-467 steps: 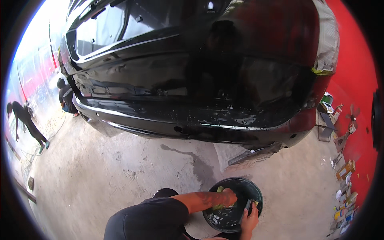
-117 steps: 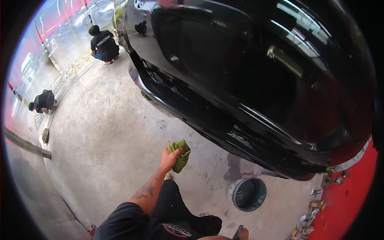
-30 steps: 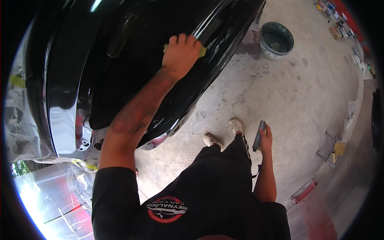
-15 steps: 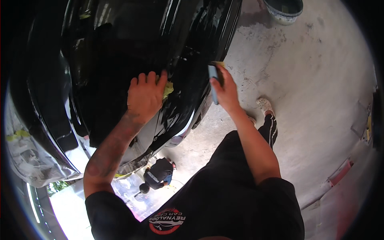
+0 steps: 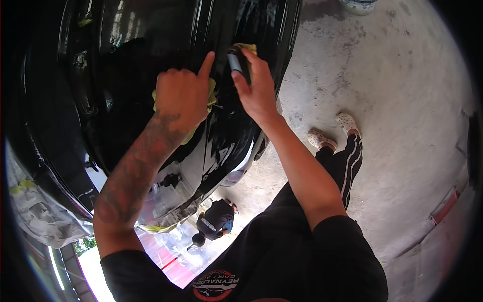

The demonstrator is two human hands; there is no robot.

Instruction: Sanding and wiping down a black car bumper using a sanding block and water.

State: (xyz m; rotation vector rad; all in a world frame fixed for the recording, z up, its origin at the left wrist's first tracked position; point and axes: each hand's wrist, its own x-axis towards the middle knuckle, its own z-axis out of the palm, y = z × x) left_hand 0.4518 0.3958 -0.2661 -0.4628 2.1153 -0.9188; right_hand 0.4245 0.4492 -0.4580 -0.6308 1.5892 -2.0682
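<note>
My left hand (image 5: 181,98) presses a yellow-green cloth (image 5: 212,88) against the glossy black rear body of a car (image 5: 128,68), its index finger stretched out and the other fingers curled over the cloth. Just right of it, my right hand (image 5: 255,88) grips a grey-blue block (image 5: 234,62) with a yellowish layer showing along its far side, up at the panel near the body's edge. Whether the block touches the paint is unclear. Light reflections streak the dark surface around both hands.
A bucket (image 5: 358,6) stands on the concrete floor at the top right. A co-worker (image 5: 215,220) crouches low beyond the car, below my hands. Crumpled masking (image 5: 48,209) covers the car at lower left. My feet (image 5: 344,124) are right of the body. A red piece (image 5: 443,206) lies along the right edge.
Since a second ago, my right hand has risen from beside my legs to the panel with the block. My left hand has shifted leftward along it, its index finger now extended.
</note>
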